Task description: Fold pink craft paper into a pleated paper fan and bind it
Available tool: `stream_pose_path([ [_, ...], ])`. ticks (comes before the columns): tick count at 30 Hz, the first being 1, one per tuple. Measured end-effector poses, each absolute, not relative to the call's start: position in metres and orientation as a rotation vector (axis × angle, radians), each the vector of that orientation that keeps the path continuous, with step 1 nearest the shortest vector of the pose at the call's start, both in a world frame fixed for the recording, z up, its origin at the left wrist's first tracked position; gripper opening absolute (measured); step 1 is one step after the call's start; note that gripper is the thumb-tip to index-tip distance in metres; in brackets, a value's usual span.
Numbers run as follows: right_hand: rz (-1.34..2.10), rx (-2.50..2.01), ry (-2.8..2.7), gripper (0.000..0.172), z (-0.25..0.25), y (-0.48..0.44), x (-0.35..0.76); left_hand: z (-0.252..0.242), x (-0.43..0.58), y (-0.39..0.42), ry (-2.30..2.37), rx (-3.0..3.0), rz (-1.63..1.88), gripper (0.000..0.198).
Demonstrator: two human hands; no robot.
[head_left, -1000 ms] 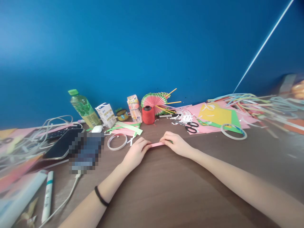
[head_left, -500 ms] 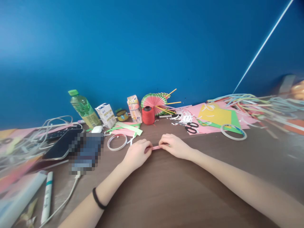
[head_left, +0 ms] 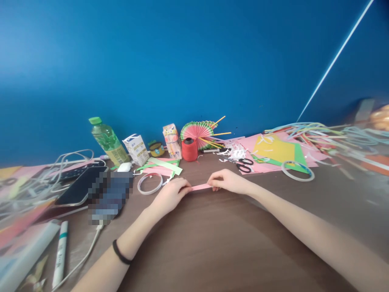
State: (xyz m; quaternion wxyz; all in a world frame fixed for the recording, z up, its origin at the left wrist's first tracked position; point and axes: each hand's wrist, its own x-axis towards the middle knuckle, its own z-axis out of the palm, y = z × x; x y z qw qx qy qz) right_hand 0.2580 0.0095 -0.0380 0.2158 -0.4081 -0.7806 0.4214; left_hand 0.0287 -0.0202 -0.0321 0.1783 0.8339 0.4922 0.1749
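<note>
Between my two hands a narrow pink paper strip [head_left: 200, 187] stretches almost level, just over the brown table [head_left: 194, 243]. My left hand [head_left: 172, 194] pinches its left end between thumb and fingers. The right end is pinched by my right hand [head_left: 229, 181], whose fingertips curl around it. A roll of tape [head_left: 150, 183] lies just left of my left hand, beside a pile of green and pink paper strips [head_left: 165, 165]. Black-handled scissors [head_left: 244, 165] rest beyond my right hand, near white paper scraps [head_left: 237, 152].
Along the blue wall stand a green bottle [head_left: 109, 142], a white carton [head_left: 136, 149], a red thread spool [head_left: 189, 150] and a pleated paper fan [head_left: 197, 132]. Coloured paper sheets [head_left: 273, 150] and another tape roll [head_left: 298, 171] lie right. Phones [head_left: 82, 184] and a marker [head_left: 60, 255] lie left.
My hands have moved apart, the left one leftward and the right one rightward. More of the pink strip shows between them.
</note>
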Motion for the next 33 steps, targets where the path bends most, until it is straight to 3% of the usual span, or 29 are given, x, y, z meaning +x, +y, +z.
stream_pose_path([
  [10,0.863,-1.258,-2.117,0.026,-0.042,0.017,0.264,-0.018,0.017,-0.016,1.512,2.152,0.343,0.036],
  [18,0.825,-1.258,-2.141,0.027,-0.047,0.023,0.269,-0.024,0.016,-0.014,1.535,2.113,0.384,0.025],
  [23,0.811,-1.222,-2.084,0.027,-0.049,0.023,0.268,-0.020,0.017,-0.012,1.593,2.178,0.441,0.029],
  [28,0.637,-1.245,-1.935,0.031,-0.048,0.029,0.275,-0.009,-0.004,-0.005,1.858,2.237,0.602,0.027],
  [33,0.526,-1.386,-1.806,0.024,-0.053,0.038,0.284,-0.011,-0.036,0.002,2.026,2.209,0.123,0.035],
])
